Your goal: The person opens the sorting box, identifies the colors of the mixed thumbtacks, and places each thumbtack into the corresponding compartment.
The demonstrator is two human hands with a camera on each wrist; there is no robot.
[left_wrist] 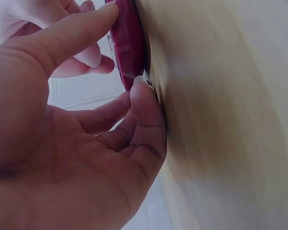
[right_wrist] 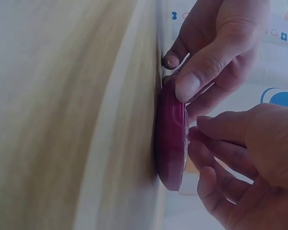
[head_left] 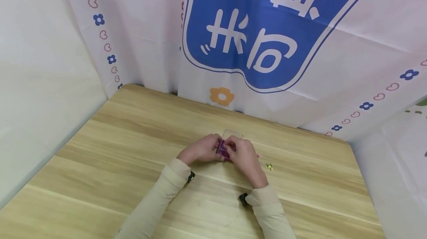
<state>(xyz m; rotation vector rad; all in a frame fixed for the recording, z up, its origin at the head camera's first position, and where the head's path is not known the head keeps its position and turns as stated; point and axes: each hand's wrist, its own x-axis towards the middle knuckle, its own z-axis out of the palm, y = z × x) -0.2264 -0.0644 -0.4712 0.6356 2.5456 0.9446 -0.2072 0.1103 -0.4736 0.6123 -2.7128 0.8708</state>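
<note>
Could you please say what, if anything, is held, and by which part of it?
The left grip holds the purple case by its left side; whether the right grip over it pinches anything cannot be told.

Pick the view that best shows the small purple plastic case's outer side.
The right wrist view: the small purple plastic case appears large, side-on, nearly end to end. Left wrist: cut off at the top edge. Head: small, seen from above, partly hidden by the right hand.

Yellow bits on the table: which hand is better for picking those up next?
Probably the right hand. It is nearer the yellow bits, which lie on its side of the purple box, while the left hand grips the box's edge.
</note>
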